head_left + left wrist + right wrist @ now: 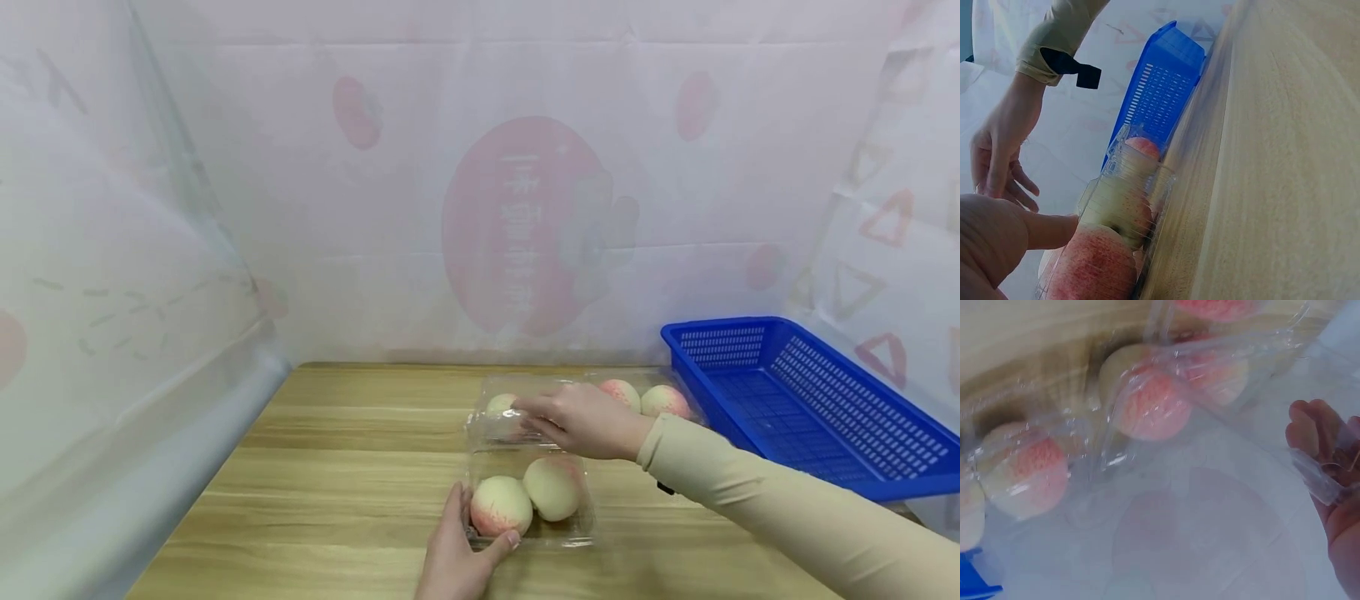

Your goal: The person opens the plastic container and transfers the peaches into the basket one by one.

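A clear plastic clamshell box (573,533) holds two pale peaches with pink blush, a left one (501,507) and a right one (552,489). My left hand (453,550) grips the box's near left corner, thumb along the near rim and fingers at the left side. In the left wrist view the thumb lies against the wall by the red-speckled peach (1092,265). My right hand (581,421) reaches over the back of this box, its fingers curled. It pinches the edge of a clear plastic lid (1316,476) in the right wrist view.
Behind stand more clear boxes, with a peach (501,406) at the back and two pinker ones, such as the right peach (665,402). A blue perforated basket (795,412) stands at the right. The wooden table (337,483) meets a printed white curtain (360,208).
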Available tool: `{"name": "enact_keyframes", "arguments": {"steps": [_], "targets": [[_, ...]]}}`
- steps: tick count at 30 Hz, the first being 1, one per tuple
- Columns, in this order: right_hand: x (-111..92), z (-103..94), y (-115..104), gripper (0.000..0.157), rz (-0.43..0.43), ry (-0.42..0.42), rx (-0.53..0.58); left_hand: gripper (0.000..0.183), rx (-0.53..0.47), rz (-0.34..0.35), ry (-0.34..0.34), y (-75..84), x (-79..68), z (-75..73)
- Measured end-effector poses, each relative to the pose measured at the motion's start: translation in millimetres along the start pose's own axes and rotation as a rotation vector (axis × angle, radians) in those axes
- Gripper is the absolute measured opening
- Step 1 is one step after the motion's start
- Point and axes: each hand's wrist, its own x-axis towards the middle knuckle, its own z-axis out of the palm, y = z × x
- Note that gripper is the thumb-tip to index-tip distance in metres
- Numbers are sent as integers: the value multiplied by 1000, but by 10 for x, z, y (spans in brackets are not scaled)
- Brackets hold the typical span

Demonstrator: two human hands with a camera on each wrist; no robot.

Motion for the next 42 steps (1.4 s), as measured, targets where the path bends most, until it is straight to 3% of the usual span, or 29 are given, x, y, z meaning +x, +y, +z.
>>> {"name": "enact_keyframes", "arguments": {"steps": [10,17,24,29,34,38,42], "targets": [[-5,64,186,17,-16,88,-145,105,6,26,32,-1,-23,50],[23,-12,260,34,8,144,-196,105,-6,24,41,3,-33,64],[-17,-93,270,59,43,209,-82,106,-18,7,13,2,-30,54],[-119,-173,210,60,39,381,-61,107,-21,-5,-6,11,-36,53],[-242,-206,116,52,-16,547,-53,106,-3,10,10,19,-43,58],[-344,-161,41,47,-25,573,-31,105,16,23,29,13,-45,68],[-429,-100,13,49,38,541,34,105,8,17,27,8,-57,75]]}}
